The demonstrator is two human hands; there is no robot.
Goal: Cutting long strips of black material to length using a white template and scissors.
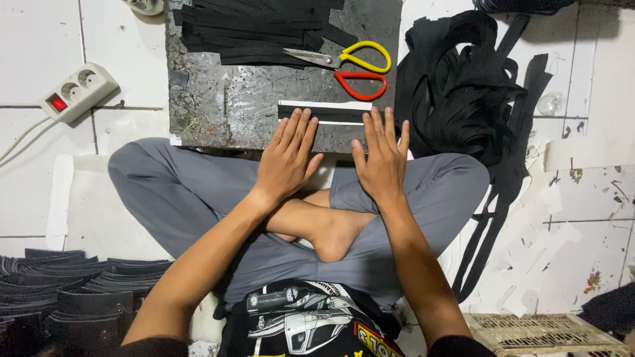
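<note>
No packages, labels, signs or screens show anywhere (floor and board included).

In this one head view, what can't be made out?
- Black strip: its near edge is hidden under the fingertips of the left hand and right hand.
- Strip pile: cut off by the top edge.
- Crate: cut off by the bottom edge.
- Stacked black pieces: run past the left edge.
- Scissors: blade tips lost against the dark pile.

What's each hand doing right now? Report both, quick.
Left hand: open, flat, fingertips pressing the black strip on the dark board.
Right hand: open, flat, fingertips on the same strip; holding nothing.
</note>
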